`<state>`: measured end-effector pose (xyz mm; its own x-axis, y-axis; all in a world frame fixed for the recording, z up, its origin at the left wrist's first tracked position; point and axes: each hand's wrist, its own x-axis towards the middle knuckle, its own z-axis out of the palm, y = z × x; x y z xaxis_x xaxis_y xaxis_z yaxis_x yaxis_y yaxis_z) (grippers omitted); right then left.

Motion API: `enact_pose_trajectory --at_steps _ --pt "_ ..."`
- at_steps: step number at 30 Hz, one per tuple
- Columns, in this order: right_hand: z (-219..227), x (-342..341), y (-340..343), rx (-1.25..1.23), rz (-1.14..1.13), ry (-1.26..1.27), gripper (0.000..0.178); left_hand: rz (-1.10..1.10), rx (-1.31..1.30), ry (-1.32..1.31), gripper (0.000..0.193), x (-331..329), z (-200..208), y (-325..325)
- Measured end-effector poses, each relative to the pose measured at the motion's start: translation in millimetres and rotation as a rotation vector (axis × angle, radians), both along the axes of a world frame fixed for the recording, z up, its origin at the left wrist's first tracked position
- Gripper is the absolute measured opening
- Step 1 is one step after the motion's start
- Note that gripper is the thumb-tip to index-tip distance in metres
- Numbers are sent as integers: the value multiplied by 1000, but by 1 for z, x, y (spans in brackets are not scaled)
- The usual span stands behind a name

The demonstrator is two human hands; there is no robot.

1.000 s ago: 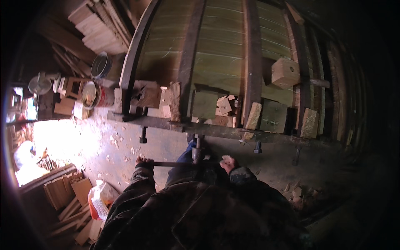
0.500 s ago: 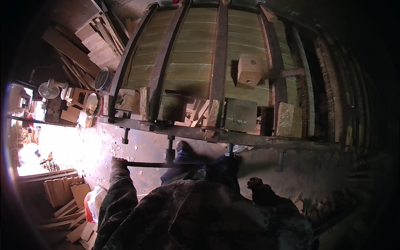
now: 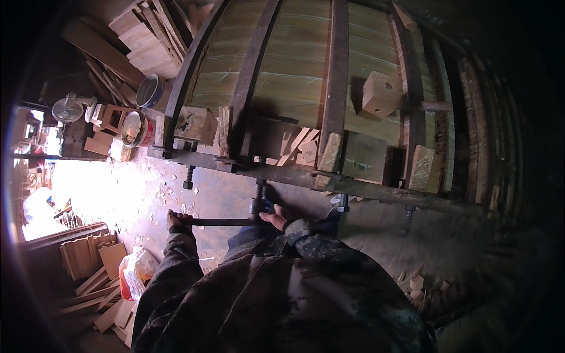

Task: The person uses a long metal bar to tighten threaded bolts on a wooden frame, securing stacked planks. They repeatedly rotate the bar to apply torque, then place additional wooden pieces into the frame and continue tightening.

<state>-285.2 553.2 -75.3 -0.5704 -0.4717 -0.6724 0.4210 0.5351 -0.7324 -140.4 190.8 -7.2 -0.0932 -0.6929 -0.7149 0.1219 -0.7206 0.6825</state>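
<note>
A long dark bar wrench (image 3: 220,222) lies crosswise in front of me, its socket end up against a threaded clamp bolt (image 3: 259,189). My left hand (image 3: 178,219) is closed round the bar's left end. At the socket end, my right hand (image 3: 275,217) is closed on the wrench, its fingertips partly hidden. The bolt runs into the dark front rail (image 3: 276,173) of a large clamp frame. Under the frame's dark bars (image 3: 336,70) lie pale boards (image 3: 294,59) set edge to edge.
On the boards rests a wooden mallet (image 3: 382,94). Wood blocks (image 3: 365,156) sit along the rail, and more bolts (image 3: 343,203) stick out toward me. Two round tins (image 3: 134,128) stand at left. Stacked planks (image 3: 88,262) and a plastic bag (image 3: 136,270) lie lower left; offcuts (image 3: 418,282) lie at right.
My right hand has come in from the right and taken hold of the wrench's socket end. My left hand keeps its grip on the bar. The whole view has shifted slightly.
</note>
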Motion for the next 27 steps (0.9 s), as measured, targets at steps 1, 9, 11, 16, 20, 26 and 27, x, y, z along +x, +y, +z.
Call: enact_pose_trajectory --at_steps 1,9,11,16,20,26,27 --pt "-3 0 -23 11 47 -44 78 0 49 0 48 -1 3 1" --pt "3 37 -52 198 107 -299 86 -87 170 -102 47 14 -22 -34" --pt "17 49 -41 254 154 -356 98 -143 172 -133 47 18 -33 -39" --pt "23 56 32 436 -67 -243 97 -252 316 -37 46 14 -58 31" --pt "14 48 137 499 -8 152 81 -502 444 187 49 -6 -69 144" --pt "9 -10 236 350 -207 137 66 -425 492 -5 23 -25 -74 248" --pt "9 -14 243 369 -151 112 65 -354 519 -10 13 -24 -76 258"
